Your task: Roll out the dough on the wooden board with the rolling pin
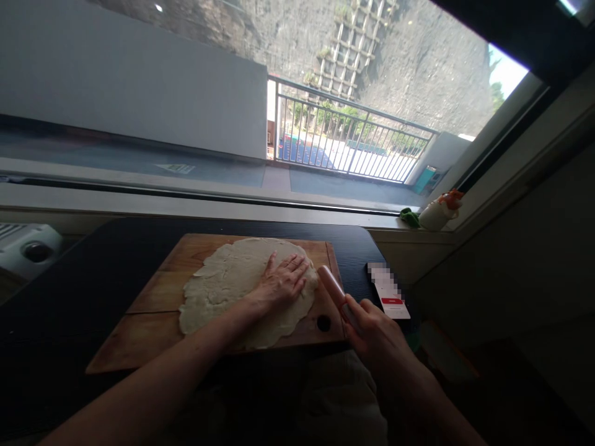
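A wide, thin sheet of dough (223, 291) with ragged edges lies on a wooden cutting board (160, 291). Flat on the dough's right half rests my left hand (284, 279), fingers stretched out and slightly apart. My right hand (367, 322) is wrapped round one end of a pinkish rolling pin (331, 284). The pin's free end points up and left, close to the right edge of the dough; whether it touches the dough or board I cannot tell. Near the board's lower right corner is a round dark hole (323, 323).
The board sits on a black table (134, 244) beneath a window. A phone (389, 294) with a lit screen lies to the right of the board. On the sill stands a white pot (437, 215); a white appliance (28, 248) is at far left.
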Motion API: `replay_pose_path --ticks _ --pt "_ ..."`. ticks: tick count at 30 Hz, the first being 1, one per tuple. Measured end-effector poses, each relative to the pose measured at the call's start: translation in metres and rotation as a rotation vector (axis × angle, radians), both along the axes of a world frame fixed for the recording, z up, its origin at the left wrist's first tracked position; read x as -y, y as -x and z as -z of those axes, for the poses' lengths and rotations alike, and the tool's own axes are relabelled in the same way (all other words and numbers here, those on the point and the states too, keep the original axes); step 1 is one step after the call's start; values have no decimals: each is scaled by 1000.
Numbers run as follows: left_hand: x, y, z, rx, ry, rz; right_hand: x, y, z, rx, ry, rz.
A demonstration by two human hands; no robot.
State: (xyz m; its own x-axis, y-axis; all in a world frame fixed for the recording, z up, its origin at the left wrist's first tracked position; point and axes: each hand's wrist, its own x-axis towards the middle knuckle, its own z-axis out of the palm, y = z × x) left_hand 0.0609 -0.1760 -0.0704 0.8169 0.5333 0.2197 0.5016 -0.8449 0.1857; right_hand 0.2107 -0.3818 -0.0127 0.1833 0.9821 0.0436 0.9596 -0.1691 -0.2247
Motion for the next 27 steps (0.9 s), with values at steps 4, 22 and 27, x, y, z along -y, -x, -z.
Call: replay_pose_path --ticks 4,22,27 --pt "0 1 -1 -17 11 16 19 -23 16 -107 -52 -49" --pt "3 4 -12 -45 14 32 4 -50 -5 23 -24 -142" --pt "10 12 -11 -84 28 108 8 -70 10 -58 -93 -70"
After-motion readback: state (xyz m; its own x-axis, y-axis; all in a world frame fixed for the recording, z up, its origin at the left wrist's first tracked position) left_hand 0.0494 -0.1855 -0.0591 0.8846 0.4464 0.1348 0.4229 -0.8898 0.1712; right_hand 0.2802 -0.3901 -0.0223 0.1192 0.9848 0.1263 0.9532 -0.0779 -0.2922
